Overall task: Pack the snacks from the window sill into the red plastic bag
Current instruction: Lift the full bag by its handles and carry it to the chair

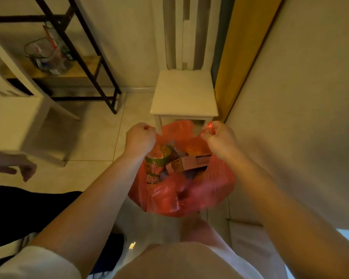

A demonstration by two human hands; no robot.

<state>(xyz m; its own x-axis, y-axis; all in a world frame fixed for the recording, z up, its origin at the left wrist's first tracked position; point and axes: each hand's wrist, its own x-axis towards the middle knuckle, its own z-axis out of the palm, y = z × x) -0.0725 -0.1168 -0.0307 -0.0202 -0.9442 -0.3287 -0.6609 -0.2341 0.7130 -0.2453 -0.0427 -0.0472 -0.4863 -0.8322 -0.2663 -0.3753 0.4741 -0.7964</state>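
The red plastic bag [181, 196] hangs in front of me above the floor, its mouth pulled open. My left hand [140, 138] grips its left handle in a fist. My right hand [220, 137] grips the right handle the same way. Inside the bag lie several snacks: a green and yellow packet [159, 160] on the left and a pale cardboard box [193, 162] on the right. The window sill is not in view.
A white stool [183, 95] stands just beyond the bag against the wall. A black metal shelf [85, 63] with a clear bag of items is at the back left. Another person's hand [18, 168] shows at the left edge. A yellow curtain [242, 47] hangs at the right.
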